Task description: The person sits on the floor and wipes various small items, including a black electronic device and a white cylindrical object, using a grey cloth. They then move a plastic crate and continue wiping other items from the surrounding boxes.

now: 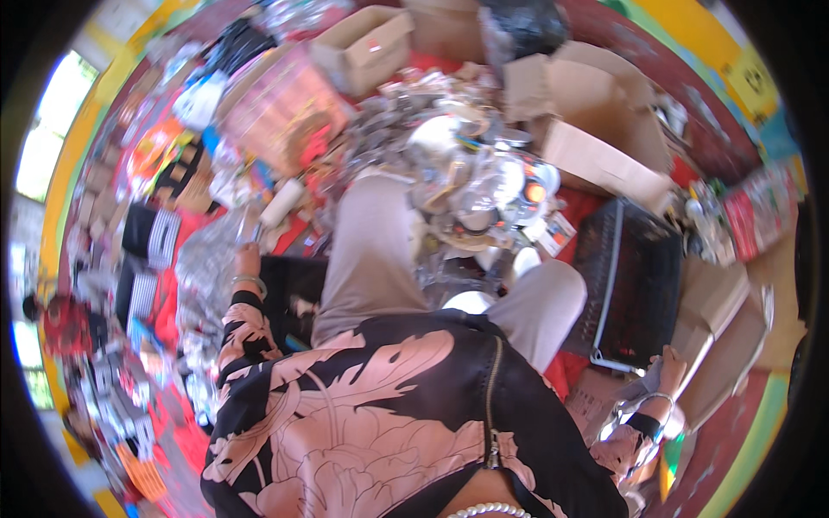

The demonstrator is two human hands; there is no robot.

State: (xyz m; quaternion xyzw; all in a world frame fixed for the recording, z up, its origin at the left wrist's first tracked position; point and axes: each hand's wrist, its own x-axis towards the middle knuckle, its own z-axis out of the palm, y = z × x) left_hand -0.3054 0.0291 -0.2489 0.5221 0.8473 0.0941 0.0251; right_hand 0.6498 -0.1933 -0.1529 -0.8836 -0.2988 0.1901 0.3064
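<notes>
My left hand (249, 259) reaches out to the left, fingers closed, beside a heap of clear plastic bags (207, 272). A small pale, shiny piece juts up from its fingers, too blurred to name. Far to the right, my right hand (668, 373) is low beside the near corner of a black plastic crate (635, 289) with a grey rim. Folded cardboard (715, 302) lies just beyond that hand. Blur hides how its fingers are set and whether they hold anything.
Between and beyond my knees spreads a mixed pile of small scrap and clear plastic (471, 173). Open cardboard boxes (604, 160) stand around it, with a pink-patterned box (281, 108) at the far left. Another person (65, 324) is at the left edge.
</notes>
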